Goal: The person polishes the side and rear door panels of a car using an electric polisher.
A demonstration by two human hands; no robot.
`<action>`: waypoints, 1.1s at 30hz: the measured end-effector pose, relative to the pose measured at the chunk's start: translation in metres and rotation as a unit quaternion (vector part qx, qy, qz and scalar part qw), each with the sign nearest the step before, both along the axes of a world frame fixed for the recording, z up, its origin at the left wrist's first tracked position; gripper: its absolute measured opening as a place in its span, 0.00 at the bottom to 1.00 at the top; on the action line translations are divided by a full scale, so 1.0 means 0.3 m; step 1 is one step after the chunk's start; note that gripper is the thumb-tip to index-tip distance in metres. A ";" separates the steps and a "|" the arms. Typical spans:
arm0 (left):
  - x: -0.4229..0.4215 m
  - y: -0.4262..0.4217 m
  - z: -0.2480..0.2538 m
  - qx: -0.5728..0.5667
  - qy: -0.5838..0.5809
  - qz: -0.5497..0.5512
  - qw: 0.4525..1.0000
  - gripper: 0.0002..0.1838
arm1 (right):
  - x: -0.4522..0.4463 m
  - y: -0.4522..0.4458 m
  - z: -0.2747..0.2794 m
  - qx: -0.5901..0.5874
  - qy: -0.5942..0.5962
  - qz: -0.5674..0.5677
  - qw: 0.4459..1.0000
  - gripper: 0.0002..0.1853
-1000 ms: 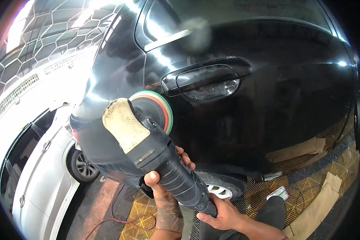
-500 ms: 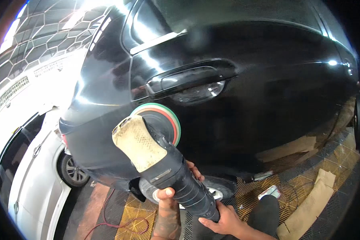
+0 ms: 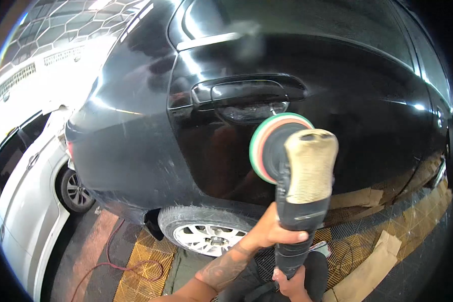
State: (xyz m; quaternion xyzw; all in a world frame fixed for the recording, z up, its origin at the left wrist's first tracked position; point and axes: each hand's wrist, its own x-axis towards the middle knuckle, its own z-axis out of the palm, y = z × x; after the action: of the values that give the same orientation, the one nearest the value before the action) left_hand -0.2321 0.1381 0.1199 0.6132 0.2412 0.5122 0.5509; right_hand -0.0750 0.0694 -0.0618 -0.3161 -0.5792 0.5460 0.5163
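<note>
A black car polisher (image 3: 307, 211) with a tan cover over its head is held in both my hands. Its round green-and-orange foam pad (image 3: 257, 151) lies against the black car door (image 3: 367, 136), just below and right of the door handle (image 3: 249, 92); the contact edge is partly hidden by the machine. My left hand (image 3: 282, 229), its forearm tattooed, wraps around the middle of the polisher's body, with the thumb showing on top. Lower down, my right hand (image 3: 291, 283) grips the rear end of the body.
The car's rear wheel (image 3: 211, 236) stands below the door. A white car (image 3: 27, 201) is parked to the left. A red cord (image 3: 136, 262) curls on the floor tiles, and brown cardboard (image 3: 362, 274) lies at lower right.
The polisher and both hands have moved right along the door, from below the handle's left end to below its right end. The machine now stands more upright, tipped slightly right.
</note>
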 end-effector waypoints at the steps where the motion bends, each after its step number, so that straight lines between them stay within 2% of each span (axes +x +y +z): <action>1: 0.020 -0.002 0.003 0.012 0.004 0.017 1.000 0.33 | 0.007 -0.016 0.014 -0.036 0.034 0.019 0.999 0.11; 2: 0.034 -0.006 0.004 0.023 0.008 0.033 0.999 0.31 | -0.004 -0.025 0.017 -0.035 0.029 0.024 0.999 0.11; 4: 0.036 -0.029 -0.017 0.030 0.020 0.052 0.998 0.31 | -0.022 -0.033 0.009 -0.093 0.108 0.014 0.990 0.14; 6: 0.029 -0.069 -0.029 0.043 0.023 0.146 0.988 0.30 | -0.041 -0.023 -0.020 -0.079 0.090 0.029 0.992 0.16; 8: -0.035 -0.074 -0.039 0.032 0.011 0.112 0.993 0.31 | -0.067 -0.010 -0.039 -0.067 0.075 0.044 0.994 0.17; 10: -0.114 -0.074 -0.071 0.006 -0.012 0.084 0.996 0.32 | -0.097 0.011 -0.032 0.050 -0.027 0.042 0.997 0.21; 11: -0.137 -0.092 -0.063 0.006 -0.029 0.093 0.995 0.34 | -0.120 0.018 -0.015 0.051 -0.035 0.050 0.997 0.25; 12: -0.172 -0.097 -0.081 0.005 -0.039 0.105 0.994 0.36 | -0.147 0.026 0.018 0.052 -0.035 0.048 0.997 0.25; 14: -0.236 -0.124 -0.105 0.001 -0.032 0.151 0.988 0.46 | -0.195 0.030 0.089 0.096 -0.056 0.070 0.991 0.27; 15: -0.259 -0.144 -0.106 -0.006 -0.052 0.153 0.987 0.46 | -0.211 0.030 0.099 0.092 -0.058 0.057 0.992 0.27; 17: -0.290 -0.170 -0.126 -0.027 -0.110 0.153 0.982 0.49 | -0.221 0.044 0.102 0.079 -0.161 0.101 0.978 0.30; 20: -0.326 -0.178 -0.156 0.013 -0.175 0.122 0.977 0.47 | -0.222 0.044 0.140 0.095 -0.183 0.100 0.973 0.33; 22: -0.309 -0.186 -0.169 -0.008 -0.176 0.125 0.976 0.47 | -0.218 0.034 0.115 0.097 -0.193 0.078 0.973 0.33; 26: -0.257 -0.156 -0.206 -0.025 -0.142 0.103 0.984 0.44 | -0.180 0.013 0.059 0.067 -0.166 0.040 0.983 0.30; 28: -0.222 -0.125 -0.234 -0.016 -0.054 0.109 0.992 0.48 | -0.150 0.012 0.028 0.054 -0.171 0.026 0.983 0.29; 30: -0.170 -0.097 -0.233 0.006 0.016 0.134 0.991 0.44 | -0.119 0.015 0.003 0.010 -0.152 -0.007 0.988 0.24; 31: -0.132 -0.088 -0.224 0.001 0.019 0.129 0.992 0.42 | -0.109 0.014 -0.001 0.007 -0.100 -0.022 0.995 0.19; 32: -0.081 -0.073 -0.187 -0.004 0.021 0.125 0.992 0.39 | -0.096 0.014 -0.007 0.006 -0.101 -0.024 0.995 0.19; 33: -0.041 -0.049 -0.167 0.060 0.047 0.145 0.986 0.36 | -0.077 0.013 -0.017 -0.001 -0.079 -0.058 0.995 0.18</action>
State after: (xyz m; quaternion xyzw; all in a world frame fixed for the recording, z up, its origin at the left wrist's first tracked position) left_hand -0.2444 0.1235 0.0699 0.6270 0.3222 0.5707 0.4211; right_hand -0.0982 0.0732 -0.0671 -0.3920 -0.5985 0.4889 0.4992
